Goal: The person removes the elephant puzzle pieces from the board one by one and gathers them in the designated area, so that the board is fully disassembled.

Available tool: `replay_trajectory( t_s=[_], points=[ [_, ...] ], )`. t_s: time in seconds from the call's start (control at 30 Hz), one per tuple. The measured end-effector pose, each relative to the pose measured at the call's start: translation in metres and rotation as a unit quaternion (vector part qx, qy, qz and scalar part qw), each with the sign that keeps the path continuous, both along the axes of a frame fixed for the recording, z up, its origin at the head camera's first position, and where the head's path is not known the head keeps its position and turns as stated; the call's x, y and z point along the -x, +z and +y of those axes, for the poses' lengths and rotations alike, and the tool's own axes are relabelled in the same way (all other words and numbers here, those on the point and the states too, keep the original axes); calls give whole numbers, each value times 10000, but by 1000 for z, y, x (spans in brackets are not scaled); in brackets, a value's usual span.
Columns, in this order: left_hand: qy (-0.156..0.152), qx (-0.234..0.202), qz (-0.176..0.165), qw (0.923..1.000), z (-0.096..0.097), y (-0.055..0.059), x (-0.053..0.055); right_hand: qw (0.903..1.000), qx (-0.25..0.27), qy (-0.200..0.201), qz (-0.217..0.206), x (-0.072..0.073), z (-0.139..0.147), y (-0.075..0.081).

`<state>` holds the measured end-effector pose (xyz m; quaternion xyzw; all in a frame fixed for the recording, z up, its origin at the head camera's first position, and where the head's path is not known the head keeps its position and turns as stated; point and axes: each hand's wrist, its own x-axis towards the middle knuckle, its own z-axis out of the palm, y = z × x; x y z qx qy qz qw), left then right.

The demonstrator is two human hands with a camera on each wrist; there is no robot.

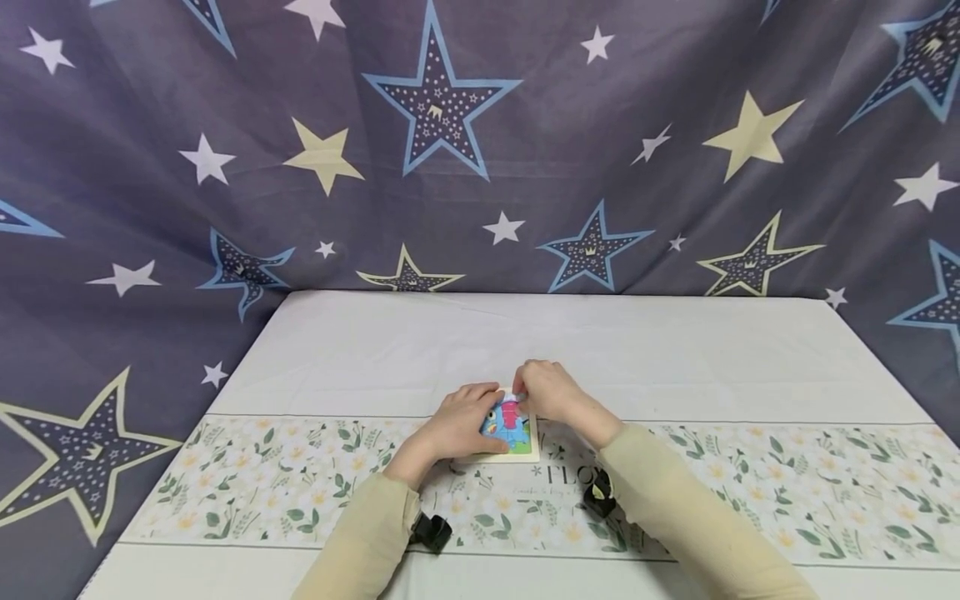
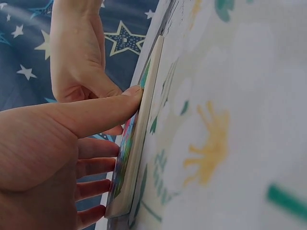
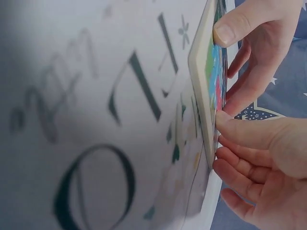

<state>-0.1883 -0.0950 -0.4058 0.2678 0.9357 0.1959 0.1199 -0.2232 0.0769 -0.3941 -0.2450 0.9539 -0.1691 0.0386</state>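
A small square puzzle board (image 1: 532, 452) with a pale wooden frame lies flat on the table. Its bright picture shows a blue animal with a pink part on green. My left hand (image 1: 461, 423) rests across the left side, fingers fairly straight. In the left wrist view, its thumb (image 2: 129, 98) presses the picture near the frame. At the upper right of the board, my right hand (image 1: 549, 390) bends its fingers and thumb down to the picture, pinching a small bluish puzzle piece (image 1: 521, 397) mostly hidden by the fingertips. The right thumb (image 3: 230, 122) touches the board's face.
A white cloth covers the table (image 1: 375, 350), with a floral printed band (image 1: 300, 475) and dark lettering (image 1: 573, 475) under and in front of the board. Behind hangs a dark star-patterned curtain (image 1: 480, 200). Black wrist devices (image 1: 431, 532) sit at both sleeves.
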Motion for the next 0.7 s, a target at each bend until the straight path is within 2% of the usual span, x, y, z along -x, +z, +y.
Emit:
replay_trajectory(
  t_s=[0.2,0.43,0.7],
  points=[
    [8,25,10,10000,0,-1,1,9998,156,129,-65,-3,1,-3],
    [18,59,-76,10000,1,0,1,9997,70,-209,-117,-4,3,-2],
    [42,99,-71,9999,0,-2,1,9994,-120,-140,281,-5,2,-2]
  ],
)
